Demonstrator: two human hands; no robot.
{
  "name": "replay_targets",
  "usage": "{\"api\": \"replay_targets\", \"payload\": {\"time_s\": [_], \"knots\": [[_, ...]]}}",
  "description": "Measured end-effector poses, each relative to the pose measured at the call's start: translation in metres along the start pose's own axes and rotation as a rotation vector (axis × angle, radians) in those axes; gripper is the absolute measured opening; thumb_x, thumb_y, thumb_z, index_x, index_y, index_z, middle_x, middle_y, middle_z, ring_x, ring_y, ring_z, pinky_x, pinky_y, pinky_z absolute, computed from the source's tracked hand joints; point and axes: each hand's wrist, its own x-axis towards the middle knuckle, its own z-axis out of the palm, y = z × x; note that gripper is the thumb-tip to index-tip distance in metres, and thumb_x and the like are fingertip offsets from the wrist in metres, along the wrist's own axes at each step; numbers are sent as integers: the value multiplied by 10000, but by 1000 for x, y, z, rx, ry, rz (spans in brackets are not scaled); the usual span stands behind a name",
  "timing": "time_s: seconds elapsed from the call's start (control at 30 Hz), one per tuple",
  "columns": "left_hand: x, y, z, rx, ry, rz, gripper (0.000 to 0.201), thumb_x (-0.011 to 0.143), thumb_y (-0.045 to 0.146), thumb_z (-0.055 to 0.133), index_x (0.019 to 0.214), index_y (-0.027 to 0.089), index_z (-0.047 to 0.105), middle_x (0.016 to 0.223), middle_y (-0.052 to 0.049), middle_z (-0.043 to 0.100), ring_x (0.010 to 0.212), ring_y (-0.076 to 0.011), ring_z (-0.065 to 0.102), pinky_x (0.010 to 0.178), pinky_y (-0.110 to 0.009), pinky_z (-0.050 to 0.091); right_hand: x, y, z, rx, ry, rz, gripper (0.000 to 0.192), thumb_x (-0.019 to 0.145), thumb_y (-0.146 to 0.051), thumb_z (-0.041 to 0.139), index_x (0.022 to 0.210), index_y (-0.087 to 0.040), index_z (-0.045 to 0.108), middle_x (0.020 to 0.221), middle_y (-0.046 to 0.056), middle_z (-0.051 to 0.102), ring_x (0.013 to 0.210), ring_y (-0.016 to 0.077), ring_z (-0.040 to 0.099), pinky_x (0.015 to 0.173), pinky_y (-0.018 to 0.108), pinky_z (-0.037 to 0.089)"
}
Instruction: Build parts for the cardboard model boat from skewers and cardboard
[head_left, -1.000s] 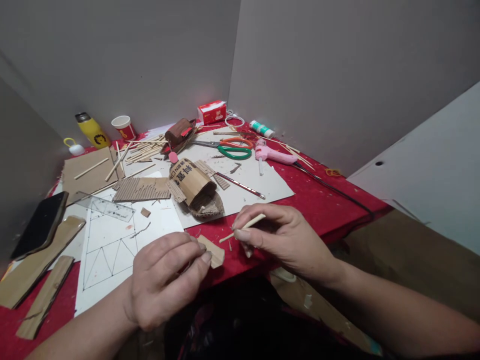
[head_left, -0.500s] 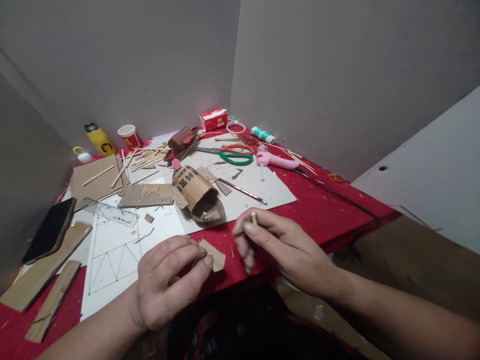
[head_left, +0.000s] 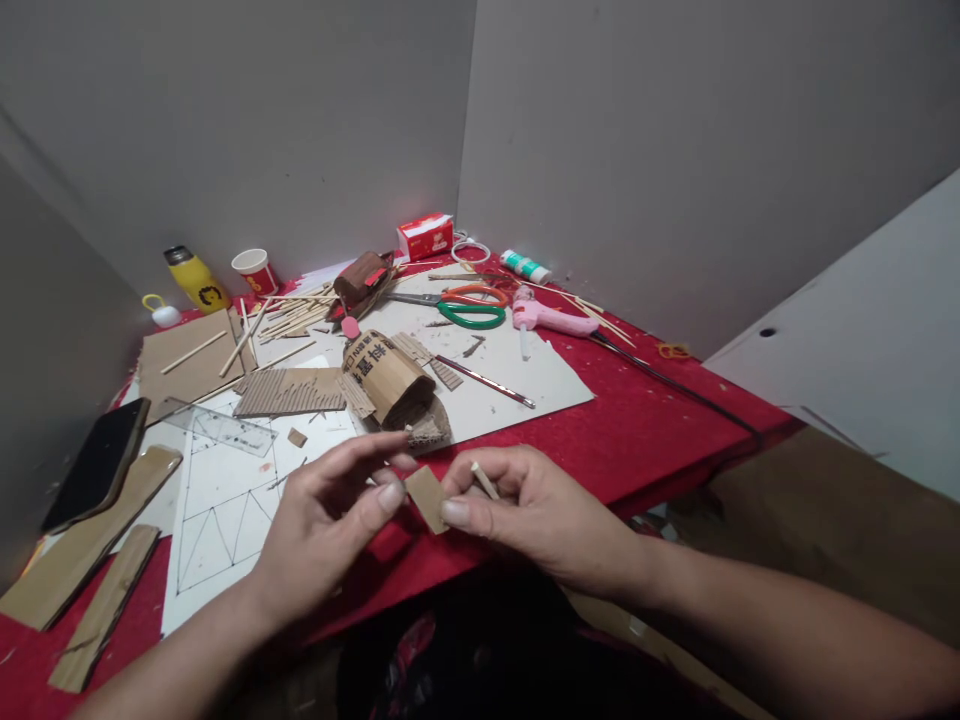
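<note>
My right hand [head_left: 536,500] pinches a small piece of cardboard [head_left: 427,500] between thumb and forefinger. A short wooden stick [head_left: 485,480] is also held in that hand and pokes up behind the thumb. My left hand [head_left: 330,505] is just left of the cardboard piece, its thumb and fingers apart and nothing seen between them. Beyond both hands lies a cardboard boat model [head_left: 390,380] with printed characters on its rounded cover.
Scissors [head_left: 472,308], a pink glue gun [head_left: 559,318] and a pencil [head_left: 486,382] lie farther back. At left are a ruler [head_left: 221,428], a phone [head_left: 97,465], cardboard strips [head_left: 105,610] and a drawing sheet [head_left: 225,570]. Wooden sticks [head_left: 300,315] lie near a brown boat model [head_left: 364,280].
The small cardboard piece, on the table's red cover before, is now lifted in my right hand, which has moved left. My left hand has opened its fingers.
</note>
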Motion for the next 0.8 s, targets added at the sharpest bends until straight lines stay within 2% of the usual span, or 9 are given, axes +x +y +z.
{"api": "replay_targets", "payload": {"time_s": [0.03,0.1,0.2,0.27,0.37,0.47,0.57,0.7,0.8], "knots": [[2,1,0,-119,-81,-133,282,848,281,674,1126,234,691,873,-43,721,718,-149,667,686,-256,559,0,-1,1,23,-10,-17,303,752,-421,750,723,-158,602,563,-69,469,524,65,369,521,201,323],[5,0,-1,-311,-218,-283,307,848,330,676,1139,235,698,732,-16,696,621,-119,643,634,-226,535,2,-2,5,95,-60,-40,295,771,-417,736,713,-169,587,583,-58,525,546,74,455,602,220,424],[8,-4,-3,-434,-323,-339,299,840,290,693,1138,259,704,716,-2,687,586,-90,638,619,-197,518,5,0,8,171,-156,-27,260,819,-403,694,756,-164,613,660,-19,617,654,109,588,771,288,491],[9,-5,-4,-440,-328,-311,251,812,259,722,1063,273,735,844,-9,700,604,-87,647,617,-200,529,7,4,8,150,-157,-31,260,827,-404,683,788,-152,633,686,-2,636,692,123,609,774,290,491],[10,-3,-7,-369,-270,-231,210,752,261,771,961,273,765,1047,-22,677,696,-119,663,637,-237,560,7,6,5,34,-1,-91,256,809,-397,695,786,-152,624,678,-19,601,646,101,546,649,233,451],[8,0,-6,-201,-179,-209,221,722,236,792,941,264,774,913,-21,722,693,-124,654,635,-218,550,4,3,2,-80,137,-165,228,818,-347,679,726,-152,606,619,-49,510,575,72,424,560,203,374],[6,2,-2,-38,-129,-161,235,724,207,785,955,250,775,712,-5,731,617,-116,644,595,-188,530,0,-2,4,-61,89,-148,205,802,-291,681,683,-152,590,562,-65,453,526,61,354,514,199,336],[5,3,3,118,-117,-7,216,745,180,750,956,218,770,774,-24,759,636,-131,670,592,-191,536,1,-5,9,17,49,-57,168,719,-213,727,671,-156,576,582,-58,504,527,58,402,526,195,360],[6,2,4,196,-110,91,210,759,154,732,958,216,765,837,-25,768,701,-133,694,639,-184,542,2,-4,12,-14,53,-43,114,717,-185,696,674,-155,596,581,-53,517,544,65,438,548,197,380]]}}
